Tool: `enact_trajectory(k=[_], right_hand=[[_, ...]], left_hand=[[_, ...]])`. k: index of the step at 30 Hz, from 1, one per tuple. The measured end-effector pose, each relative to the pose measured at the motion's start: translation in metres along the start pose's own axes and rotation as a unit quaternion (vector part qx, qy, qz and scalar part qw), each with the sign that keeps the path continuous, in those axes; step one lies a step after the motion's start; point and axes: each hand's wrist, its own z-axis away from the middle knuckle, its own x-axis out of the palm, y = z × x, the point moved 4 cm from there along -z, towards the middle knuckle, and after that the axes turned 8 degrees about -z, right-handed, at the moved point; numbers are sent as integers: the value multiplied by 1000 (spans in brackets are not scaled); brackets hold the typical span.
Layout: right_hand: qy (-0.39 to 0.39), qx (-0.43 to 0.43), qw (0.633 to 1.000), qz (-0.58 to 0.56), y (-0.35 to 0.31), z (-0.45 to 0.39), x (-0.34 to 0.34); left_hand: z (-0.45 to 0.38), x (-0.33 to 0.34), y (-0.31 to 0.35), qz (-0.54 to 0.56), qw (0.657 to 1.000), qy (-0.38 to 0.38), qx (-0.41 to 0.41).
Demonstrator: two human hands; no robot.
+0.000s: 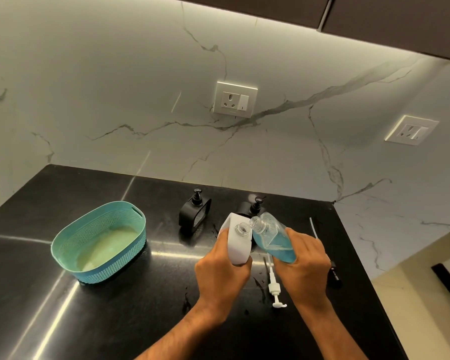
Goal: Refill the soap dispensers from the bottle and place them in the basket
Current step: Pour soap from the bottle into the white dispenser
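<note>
My left hand (222,275) grips a white soap dispenser (238,240) with its pump off and its clear neck open. My right hand (303,263) holds a clear bottle (273,236) of blue soap, tilted left so its open mouth almost touches the dispenser's neck. The blue liquid sits low in the bottle. A white pump (274,287) lies on the black counter between my wrists. Two black dispensers stand behind: one (195,214) at the left, another (253,206) partly hidden by the white one. The teal basket (99,240) stands on the left.
The black counter (115,307) has wet smears near my hands. A thin white tube (313,227) and a dark pump part (334,272) lie at the right, close to the counter's right edge. The marble wall behind carries two sockets (235,100).
</note>
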Motion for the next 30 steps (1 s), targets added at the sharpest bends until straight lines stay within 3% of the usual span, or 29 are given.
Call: enact_trajectory(k=[30], right_hand=[[-48,-71,991,105,-15,-19,-11]], left_hand=[[1,8,-11,-10,1000,-11,-15]])
